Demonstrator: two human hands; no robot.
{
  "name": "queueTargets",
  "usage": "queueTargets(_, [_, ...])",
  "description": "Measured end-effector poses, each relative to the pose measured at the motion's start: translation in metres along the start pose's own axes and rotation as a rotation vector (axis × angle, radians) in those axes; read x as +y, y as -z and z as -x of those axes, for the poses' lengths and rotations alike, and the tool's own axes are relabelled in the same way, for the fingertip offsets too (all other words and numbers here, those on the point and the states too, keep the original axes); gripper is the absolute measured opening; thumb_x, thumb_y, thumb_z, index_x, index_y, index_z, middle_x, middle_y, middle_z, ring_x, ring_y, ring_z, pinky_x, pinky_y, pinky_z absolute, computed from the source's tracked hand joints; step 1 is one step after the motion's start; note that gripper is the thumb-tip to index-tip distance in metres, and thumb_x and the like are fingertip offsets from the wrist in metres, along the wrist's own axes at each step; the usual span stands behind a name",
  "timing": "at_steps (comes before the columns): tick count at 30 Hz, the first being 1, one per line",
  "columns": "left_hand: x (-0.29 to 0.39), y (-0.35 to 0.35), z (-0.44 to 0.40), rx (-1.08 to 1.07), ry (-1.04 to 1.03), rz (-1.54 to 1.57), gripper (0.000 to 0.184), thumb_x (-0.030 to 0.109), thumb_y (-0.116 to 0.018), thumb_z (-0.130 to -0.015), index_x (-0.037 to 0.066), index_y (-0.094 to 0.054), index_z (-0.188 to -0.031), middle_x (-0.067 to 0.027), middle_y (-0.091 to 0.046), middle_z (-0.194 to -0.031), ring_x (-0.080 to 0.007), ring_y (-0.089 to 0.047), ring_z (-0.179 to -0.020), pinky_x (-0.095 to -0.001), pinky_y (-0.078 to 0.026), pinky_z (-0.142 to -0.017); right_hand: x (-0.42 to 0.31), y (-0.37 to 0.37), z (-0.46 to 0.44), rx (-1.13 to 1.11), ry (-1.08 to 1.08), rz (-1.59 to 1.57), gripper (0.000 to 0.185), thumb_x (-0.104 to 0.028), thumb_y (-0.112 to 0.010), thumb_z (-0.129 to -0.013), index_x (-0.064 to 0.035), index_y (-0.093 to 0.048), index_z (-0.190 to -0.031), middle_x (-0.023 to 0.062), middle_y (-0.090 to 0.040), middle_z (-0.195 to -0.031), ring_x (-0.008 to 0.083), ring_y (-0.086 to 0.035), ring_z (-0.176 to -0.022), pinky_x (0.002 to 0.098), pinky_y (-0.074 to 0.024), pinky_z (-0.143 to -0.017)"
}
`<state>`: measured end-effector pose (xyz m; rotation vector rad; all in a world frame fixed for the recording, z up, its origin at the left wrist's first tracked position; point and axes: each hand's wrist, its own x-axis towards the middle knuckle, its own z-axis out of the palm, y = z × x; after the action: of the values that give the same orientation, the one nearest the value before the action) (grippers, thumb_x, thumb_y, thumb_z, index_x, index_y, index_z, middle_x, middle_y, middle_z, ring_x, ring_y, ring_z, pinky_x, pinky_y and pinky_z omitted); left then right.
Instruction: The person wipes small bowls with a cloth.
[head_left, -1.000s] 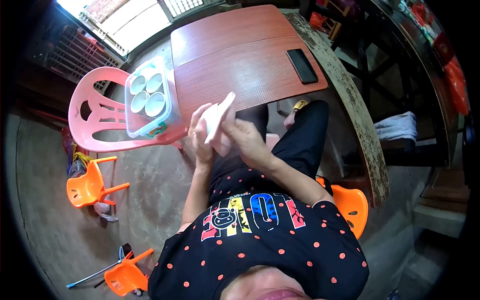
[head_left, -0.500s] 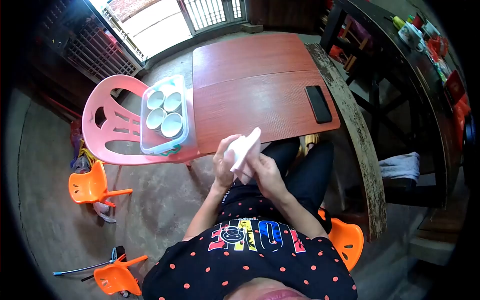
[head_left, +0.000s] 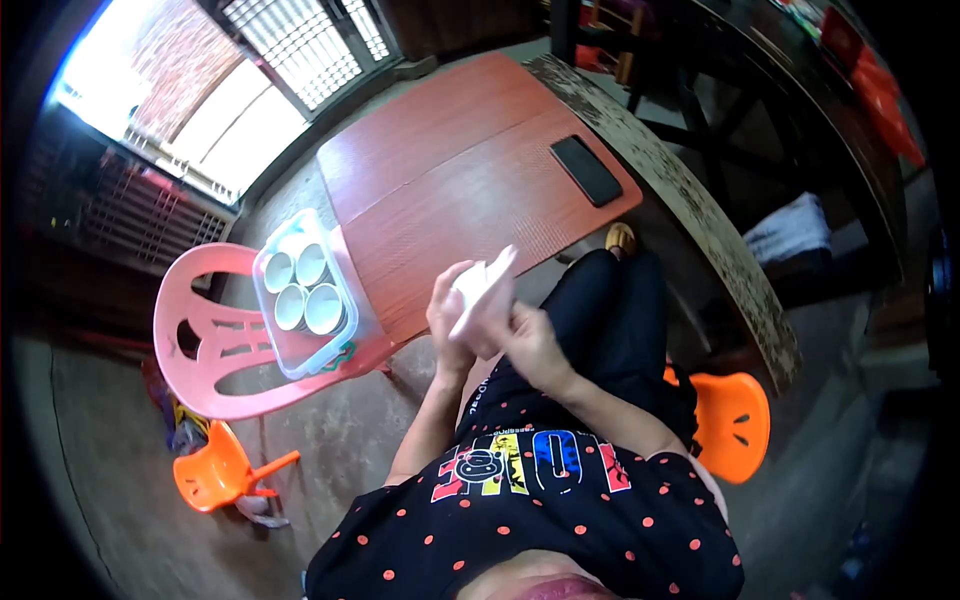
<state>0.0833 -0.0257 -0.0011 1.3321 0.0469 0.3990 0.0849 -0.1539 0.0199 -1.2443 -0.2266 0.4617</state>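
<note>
Above the near edge of the table, both hands are close together in front of my body. My left hand is closed around a white rounded thing that looks like a cup, largely covered. A pale pinkish-white cloth lies against it, one corner sticking up. From the other side, my right hand grips the cloth with bent fingers. To the left, a clear plastic box holds stacks of white cups, standing with their mouths up.
The box rests on a pink plastic chair beside the red-brown folding table. A black phone lies at the table's right edge. A worn wooden bench runs alongside. Orange stools stand on the floor.
The view has turned, so table and box appear rotated and the box lower. My hands stay together around the cloth, and my right hand has shifted slightly against it.
</note>
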Motion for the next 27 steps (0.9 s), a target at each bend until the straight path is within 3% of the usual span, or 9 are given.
queueTargets(3, [0.009,0.009,-0.011,-0.069,0.407,0.351,0.043,0.03,-0.038,-0.092,-0.002,-0.054,-0.115,-0.0141,-0.06,-0.105,-0.0227,-0.06,-0.092,-0.0346,-0.049,-0.083,0.022,0.001,0.004,-0.096,0.822,0.898,0.019,-0.005,-0.066,-0.072,0.001,-0.057,-0.088,0.0167,-0.057,-0.074,0.0335,-0.059,-0.077,0.0435,-0.0477,-0.085])
queueTargets(6, [0.007,0.013,-0.014,-0.05,0.444,0.296,0.042,0.029,-0.037,-0.093,-0.003,-0.054,-0.114,-0.0137,-0.061,-0.102,-0.0198,-0.06,-0.089,-0.0315,-0.049,-0.081,0.016,0.011,-0.004,-0.127,0.869,1.069,0.017,-0.008,-0.065,-0.077,0.0005,-0.058,-0.09,0.0126,-0.06,-0.077,0.0267,-0.061,-0.073,0.0405,-0.0491,-0.084])
queueTargets(10, [-0.001,0.013,-0.007,-0.139,0.206,-0.05,0.034,0.019,-0.045,-0.09,-0.003,-0.056,-0.114,-0.0104,-0.06,-0.102,-0.0149,-0.058,-0.089,-0.0275,-0.046,-0.08,0.015,-0.001,0.007,-0.023,-0.097,0.004,0.022,-0.021,-0.059,-0.091,0.0016,-0.059,-0.094,0.0048,-0.063,-0.083,0.0073,-0.06,-0.075,0.0232,-0.0498,-0.065])
queueTargets(13, [-0.008,0.008,-0.011,-0.193,-0.076,-0.31,0.033,0.017,-0.047,-0.088,-0.002,-0.056,-0.114,-0.0112,-0.061,-0.102,-0.0143,-0.057,-0.088,-0.0257,-0.046,-0.079,-0.004,-0.001,0.0,0.145,-0.145,-0.585,0.024,-0.023,-0.06,-0.091,0.0014,-0.06,-0.091,0.0038,-0.063,-0.075,0.0084,-0.059,-0.063,0.0257,-0.0481,-0.055])
queueTargets(17, [-0.007,0.013,-0.02,-0.281,0.449,0.096,0.039,0.025,-0.042,-0.091,-0.004,-0.057,-0.113,-0.0118,-0.062,-0.098,-0.017,-0.059,-0.086,-0.0294,-0.048,-0.077,-0.004,0.0,0.021,0.004,0.22,0.663,0.022,-0.019,-0.065,-0.083,0.0015,-0.059,-0.088,0.0148,-0.063,-0.074,0.0286,-0.064,-0.07,0.0341,-0.0504,-0.063])
queueTargets(18, [-0.011,0.016,-0.022,-0.277,0.544,0.149,0.044,0.03,-0.038,-0.092,-0.004,-0.057,-0.111,-0.0121,-0.062,-0.098,-0.0169,-0.059,-0.087,-0.0294,-0.049,-0.077,0.023,0.003,0.017,-0.023,0.64,0.879,0.018,-0.015,-0.064,-0.08,0.0006,-0.058,-0.085,0.0171,-0.061,-0.073,0.0341,-0.061,-0.074,0.0362,-0.0495,-0.068])
queueTargets(21, [-0.006,0.011,-0.019,-0.206,0.649,0.312,0.043,0.03,-0.036,-0.092,-0.004,-0.057,-0.11,-0.0111,-0.062,-0.098,-0.0162,-0.059,-0.087,-0.029,-0.048,-0.078,0.04,0.011,0.016,-0.067,0.71,1.076,0.013,-0.01,-0.064,-0.081,0.0017,-0.059,-0.086,0.0117,-0.062,-0.076,0.0268,-0.063,-0.075,0.0354,-0.0502,-0.069])
queueTargets(24, [-0.012,0.017,0.0,-0.138,0.421,-0.008,0.047,0.035,-0.04,-0.091,-0.004,-0.055,-0.112,-0.0136,-0.062,-0.099,-0.0192,-0.06,-0.089,-0.0307,-0.048,-0.081,0.016,0.004,0.018,-0.138,-0.115,0.342,0.017,-0.011,-0.06,-0.087,0.0021,-0.059,-0.097,0.007,-0.064,-0.087,0.0157,-0.062,-0.076,0.0293,-0.0497,-0.069])
queueTargets(27, [0.011,0.008,0.016,-0.043,0.17,-0.095,0.044,0.032,-0.042,-0.09,-0.004,-0.055,-0.113,-0.012,-0.061,-0.101,-0.0162,-0.058,-0.089,-0.028,-0.046,-0.079,0.011,-0.009,0.011,0.038,-0.161,-0.393,0.022,-0.02,-0.058,-0.092,0.0007,-0.061,-0.096,0.0009,-0.062,-0.084,0.0049,-0.055,-0.073,0.0216,-0.0454,-0.064])
